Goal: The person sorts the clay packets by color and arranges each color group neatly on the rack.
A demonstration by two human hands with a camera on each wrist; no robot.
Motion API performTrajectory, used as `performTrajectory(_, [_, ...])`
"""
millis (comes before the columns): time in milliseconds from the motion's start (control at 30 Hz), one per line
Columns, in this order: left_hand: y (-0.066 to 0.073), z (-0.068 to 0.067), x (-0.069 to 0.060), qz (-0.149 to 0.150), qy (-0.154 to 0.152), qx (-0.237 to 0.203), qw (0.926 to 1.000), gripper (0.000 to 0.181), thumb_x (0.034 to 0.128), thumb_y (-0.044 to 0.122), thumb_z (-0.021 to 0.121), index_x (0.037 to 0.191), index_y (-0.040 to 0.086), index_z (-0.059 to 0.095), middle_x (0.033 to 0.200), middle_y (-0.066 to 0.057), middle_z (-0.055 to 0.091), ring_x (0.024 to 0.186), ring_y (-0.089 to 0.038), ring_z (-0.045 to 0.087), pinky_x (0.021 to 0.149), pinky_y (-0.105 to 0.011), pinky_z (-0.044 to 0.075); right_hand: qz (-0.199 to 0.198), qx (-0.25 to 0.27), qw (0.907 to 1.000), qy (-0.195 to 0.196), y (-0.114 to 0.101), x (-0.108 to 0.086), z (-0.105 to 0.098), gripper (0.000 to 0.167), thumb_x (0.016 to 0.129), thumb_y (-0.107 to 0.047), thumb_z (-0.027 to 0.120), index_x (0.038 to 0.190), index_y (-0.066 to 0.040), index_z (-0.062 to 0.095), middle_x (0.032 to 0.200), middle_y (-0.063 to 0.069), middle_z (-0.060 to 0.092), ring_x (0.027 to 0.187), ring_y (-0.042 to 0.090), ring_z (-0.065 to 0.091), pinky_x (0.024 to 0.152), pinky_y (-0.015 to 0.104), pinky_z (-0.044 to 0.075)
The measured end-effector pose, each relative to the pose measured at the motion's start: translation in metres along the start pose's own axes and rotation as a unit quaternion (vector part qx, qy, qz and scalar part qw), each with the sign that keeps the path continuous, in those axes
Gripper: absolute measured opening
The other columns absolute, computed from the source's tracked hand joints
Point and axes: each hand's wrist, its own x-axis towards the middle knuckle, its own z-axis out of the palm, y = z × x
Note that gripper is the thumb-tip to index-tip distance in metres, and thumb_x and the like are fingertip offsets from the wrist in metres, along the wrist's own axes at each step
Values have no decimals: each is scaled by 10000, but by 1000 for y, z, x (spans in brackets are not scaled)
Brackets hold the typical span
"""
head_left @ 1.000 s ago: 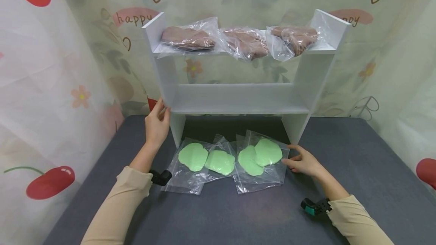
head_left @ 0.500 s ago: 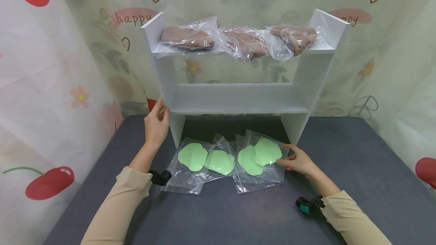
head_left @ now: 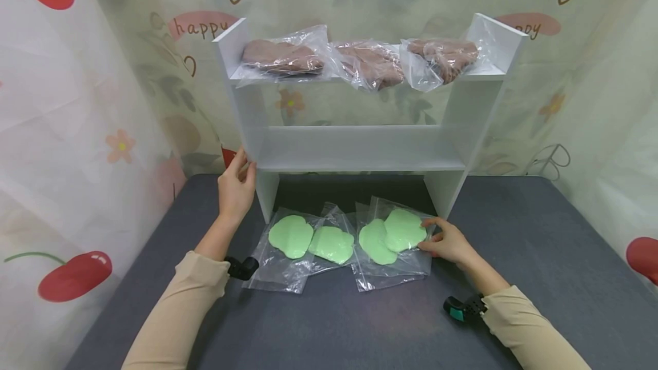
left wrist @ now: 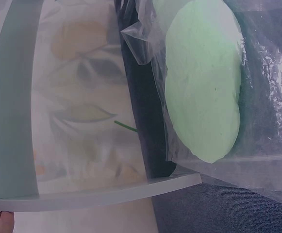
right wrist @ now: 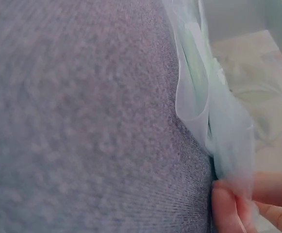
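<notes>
My left hand (head_left: pixel 236 190) touches the outer face of the white shelf's (head_left: pixel 354 150) left side panel, about level with the middle board. In the left wrist view only its fingertips (left wrist: pixel 5 222) show, against the panel's edge. With thumb and fingers my right hand (head_left: pixel 449 241) pinches the right edge of a clear zip bag (head_left: pixel 416 267) holding a flat, light green rounded piece (head_left: pixel 405 229). The right wrist view shows the bag's edge (right wrist: pixel 235 145) between thumb and fingers. Under that bag lies another green piece (head_left: pixel 377 242). Two more bagged green pieces, left (head_left: pixel 291 237) and middle (head_left: pixel 332 245), overlap beside it.
Three clear bags of brown pieces, left (head_left: pixel 283 57), middle (head_left: pixel 372 64) and right (head_left: pixel 447 59), lie along the top board. The shelf stands on a dark grey table (head_left: pixel 329 324), before a printed curtain (head_left: pixel 144 73). A looped cord (head_left: pixel 554 159) hangs at the right.
My right hand has moved slightly left, further onto the bag's edge, and its fingers have closed in on it. The left hand and the shelf stay put.
</notes>
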Motion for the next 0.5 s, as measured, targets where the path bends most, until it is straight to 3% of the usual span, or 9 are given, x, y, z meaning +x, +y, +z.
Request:
performTrajectory(100, [0, 0, 0, -8, -4, 22, 10000, 482, 949, 81, 517, 1418, 121, 415, 1366, -176, 508, 1170, -339, 573, 907, -463, 512, -106, 152, 9998, -98, 0, -1, -1, 540, 828, -85, 673, 1287, 70, 436, 673, 38, 642, 590, 95, 603, 603, 261, 526])
performTrajectory(333, [-1, 0, 0, -36, 2, 31, 10000, 479, 951, 94, 517, 1418, 132, 418, 1347, -183, 525, 1168, -328, 578, 908, -458, 515, -155, 511, 9979, -361, 0, -5, -5, 538, 860, -99, 645, 1319, 83, 431, 863, 120, 682, 735, 96, 636, 683, 254, 550])
performTrajectory(500, [-1, 0, 1, -22, 11, 16, 10000, 477, 952, 97, 516, 1418, 139, 419, 1344, -181, 529, 1164, -328, 581, 905, -459, 517, -230, 503, 9980, -317, -4, -9, -6, 503, 870, -88, 618, 1324, 66, 463, 841, 102, 630, 693, 83, 584, 664, 240, 527])
